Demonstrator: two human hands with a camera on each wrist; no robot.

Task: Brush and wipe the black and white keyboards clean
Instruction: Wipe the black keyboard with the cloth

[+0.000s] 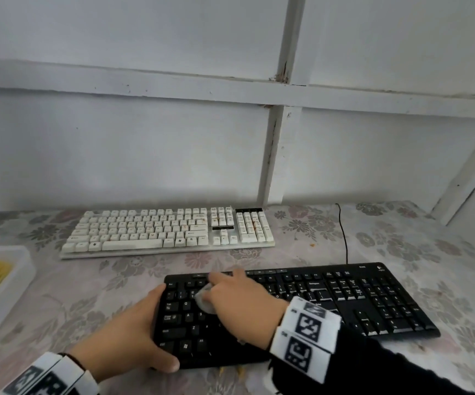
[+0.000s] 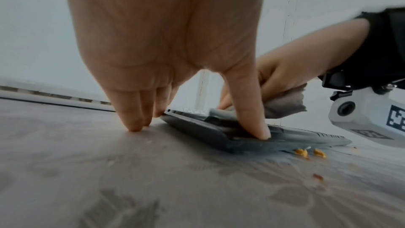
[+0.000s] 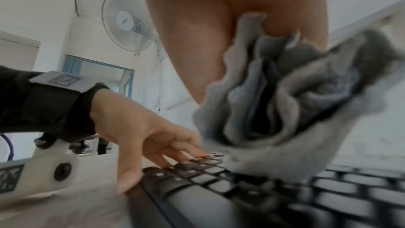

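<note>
black keyboard (image 1: 344, 303) lies near us on the table (image 1: 401, 240), white keyboard (image 1: 168, 229) behind. our left hand (image 1: 128, 334) clamps its left edge; right hand (image 1: 244, 300) bunches the cloth (image 1: 203, 302) on the keys. we judge the board light and slidey, the cloth soft: brace the edge.

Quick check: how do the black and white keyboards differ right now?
The black keyboard lies near, angled; the white keyboard lies farther back. The left hand steadies the black one's left end while the right hand rubs a grey cloth on it; the white one, showing orange specks, is untouched. Both lie flat on the floral tablecloth.
</note>
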